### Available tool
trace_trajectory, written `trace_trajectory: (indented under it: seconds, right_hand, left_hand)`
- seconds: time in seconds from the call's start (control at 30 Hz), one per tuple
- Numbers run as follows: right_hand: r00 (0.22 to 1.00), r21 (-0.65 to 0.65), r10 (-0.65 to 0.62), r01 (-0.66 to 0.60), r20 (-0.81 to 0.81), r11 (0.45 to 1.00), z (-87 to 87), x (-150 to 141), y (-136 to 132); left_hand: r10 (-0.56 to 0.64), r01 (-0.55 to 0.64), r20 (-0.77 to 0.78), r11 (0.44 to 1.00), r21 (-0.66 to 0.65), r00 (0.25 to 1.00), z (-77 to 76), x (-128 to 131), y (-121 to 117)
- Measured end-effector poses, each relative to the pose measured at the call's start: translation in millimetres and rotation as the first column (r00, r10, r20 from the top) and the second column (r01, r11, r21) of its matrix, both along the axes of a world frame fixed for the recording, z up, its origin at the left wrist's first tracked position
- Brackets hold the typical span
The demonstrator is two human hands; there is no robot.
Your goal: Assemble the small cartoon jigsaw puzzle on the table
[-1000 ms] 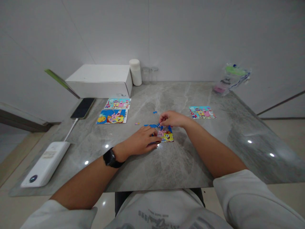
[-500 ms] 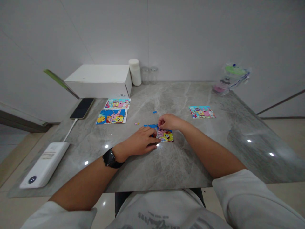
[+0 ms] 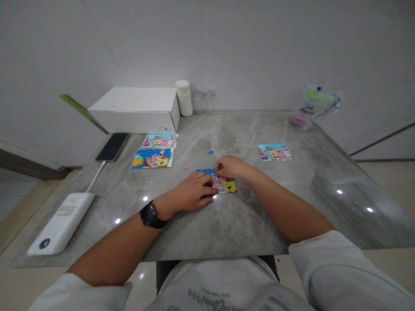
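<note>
A small jigsaw puzzle (image 3: 228, 185) with a yellow cartoon face and blue parts lies partly assembled on the table. Across its left side rests my left hand (image 3: 194, 190), fingers spread and holding the puzzle flat. My right hand (image 3: 230, 166) is closed in a pinch at the puzzle's upper edge, on what looks like a puzzle piece mostly hidden by the fingers. Beyond the hands lies a loose blue puzzle piece (image 3: 210, 152). A multicoloured puzzle piece (image 3: 186, 167) sits just past my left hand.
Two picture cards (image 3: 152, 158) lie to the left, and a finished-looking picture (image 3: 275, 152) to the right. A phone (image 3: 112, 147) is cabled to a white power bank (image 3: 61, 222). Along the back stand a white box (image 3: 132, 114), a white bottle (image 3: 184, 98), two glasses and a plastic bag (image 3: 313, 108).
My right hand has shifted very slightly, and a bit of a small piece now shows behind it. My left hand stays in place.
</note>
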State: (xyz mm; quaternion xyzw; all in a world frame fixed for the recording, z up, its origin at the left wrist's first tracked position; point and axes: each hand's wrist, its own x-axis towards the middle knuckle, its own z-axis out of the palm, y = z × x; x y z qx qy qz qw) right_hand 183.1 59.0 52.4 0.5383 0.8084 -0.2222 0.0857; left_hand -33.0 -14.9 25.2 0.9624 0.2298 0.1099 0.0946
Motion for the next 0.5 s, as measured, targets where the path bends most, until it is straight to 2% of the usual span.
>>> trace_trajectory:
  seconds: [0.2, 0.5]
  right_hand:
    - [1.000, -0.039, 0.005, -0.005, -0.017, 0.999, 5.5, -0.8, -1.6]
    - [0.998, -0.030, 0.027, -0.028, -0.050, 0.999, 6.5, 1.3, -2.0]
  left_hand:
    - [0.000, 0.000, 0.015, 1.000, -0.010, 1.000, -1.3, -0.6, 0.2]
    - [0.001, -0.001, 0.031, 1.000, -0.024, 1.000, -1.7, -1.2, 0.2]
